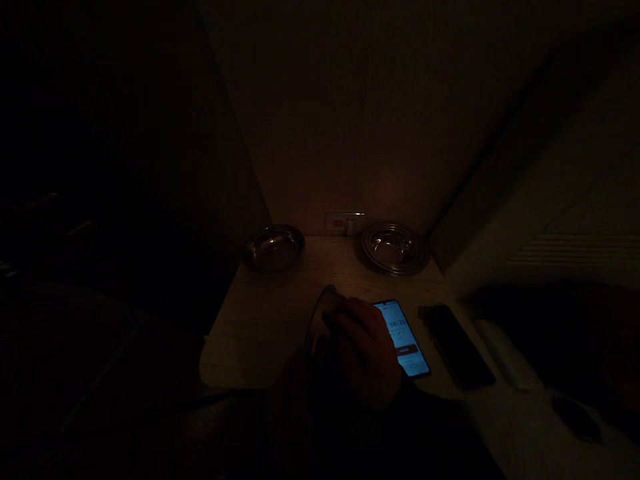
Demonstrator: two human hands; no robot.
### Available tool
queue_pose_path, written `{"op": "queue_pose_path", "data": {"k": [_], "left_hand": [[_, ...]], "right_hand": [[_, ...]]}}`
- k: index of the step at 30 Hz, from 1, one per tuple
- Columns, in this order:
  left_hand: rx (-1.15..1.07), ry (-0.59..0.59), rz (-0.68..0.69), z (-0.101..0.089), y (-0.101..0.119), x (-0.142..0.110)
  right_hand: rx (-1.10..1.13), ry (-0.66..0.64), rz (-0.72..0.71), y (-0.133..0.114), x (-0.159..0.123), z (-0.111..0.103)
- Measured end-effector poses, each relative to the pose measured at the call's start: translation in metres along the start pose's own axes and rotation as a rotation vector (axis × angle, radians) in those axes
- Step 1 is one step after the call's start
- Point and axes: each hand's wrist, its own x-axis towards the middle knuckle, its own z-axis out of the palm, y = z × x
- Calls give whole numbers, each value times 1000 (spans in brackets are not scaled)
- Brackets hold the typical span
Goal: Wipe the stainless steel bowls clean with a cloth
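The light is very dim. My right hand [369, 350] is closed, its fingers curled over a dark object [317, 327] with a thin, faintly shiny curved edge, held tilted above the table. What kind of object it is cannot be made out. My left hand [290, 397] shows as a dim shape at the object's lower left, and its fingers are lost in the dark. Just right of my right hand lies a phone with a lit blue screen [413, 360], showing a running-clock style number, partly covered by the hand.
At the table's back left stands a shiny metal bowl [275, 250]; a metal plate with compartments [395, 250] is at the back right. A wall socket [345, 222] sits between them. Right of the lit phone lies a dark phone [463, 347]. The wooden table's [245, 340] left edge drops into darkness.
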Motion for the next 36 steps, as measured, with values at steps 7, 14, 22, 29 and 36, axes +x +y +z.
{"op": "queue_pose_path", "data": {"k": [7, 14, 22, 29, 36], "left_hand": [[4, 2, 6, -1, -3, 1], [6, -15, 9, -5, -6, 8], [1, -34, 17, -5, -4, 7], [-8, -53, 24, -5, -1, 7], [-36, -83, 30, -5, 3, 9]], "right_hand": [[73, -25, -24, 3, 10, 1], [27, -87, -140, -3, 16, 1], [10, -139, -126, 1, 26, -2], [-4, -147, -155, 1, 27, -5], [-22, -124, -150, 1, 23, -2]]}}
